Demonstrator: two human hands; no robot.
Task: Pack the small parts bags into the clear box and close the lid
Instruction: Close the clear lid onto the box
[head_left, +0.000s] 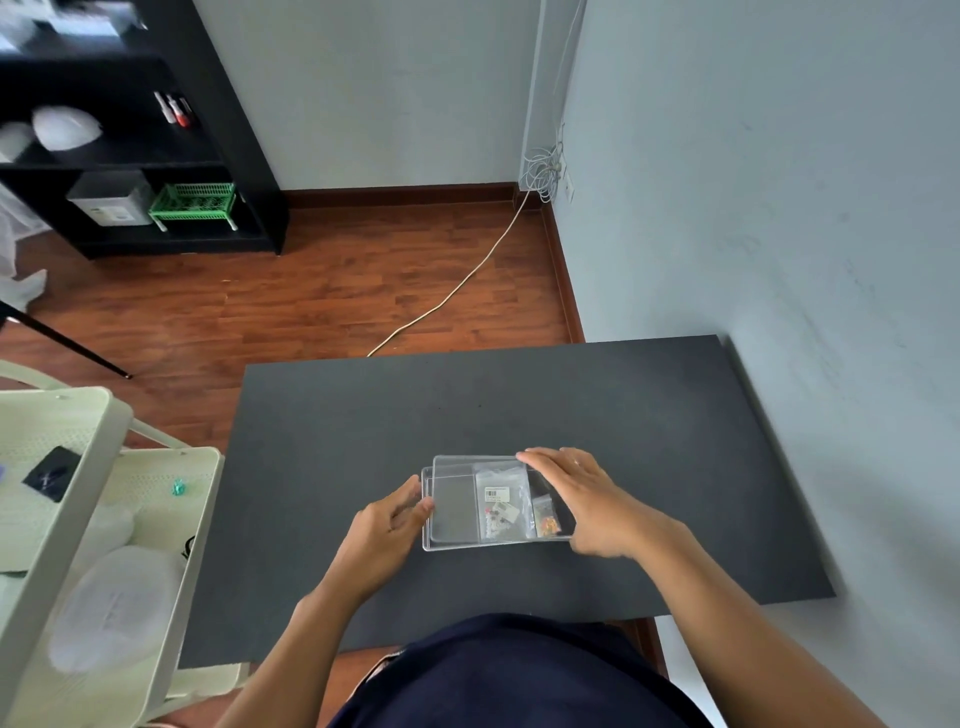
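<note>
A clear box rests on the dark table, near its front middle. A clear lid lies over it, shifted slightly up and right of the box rim. Inside I see small parts bags: one with a barcode label and one with orange bits. My right hand lies flat over the right side of the lid, fingers spread across its far edge. My left hand pinches the left edge of the box and lid with thumb and fingers.
The dark table stands against the grey wall on the right. A pale green cart with containers stands at the left. A white cable runs across the wooden floor. A black shelf unit stands at the far left.
</note>
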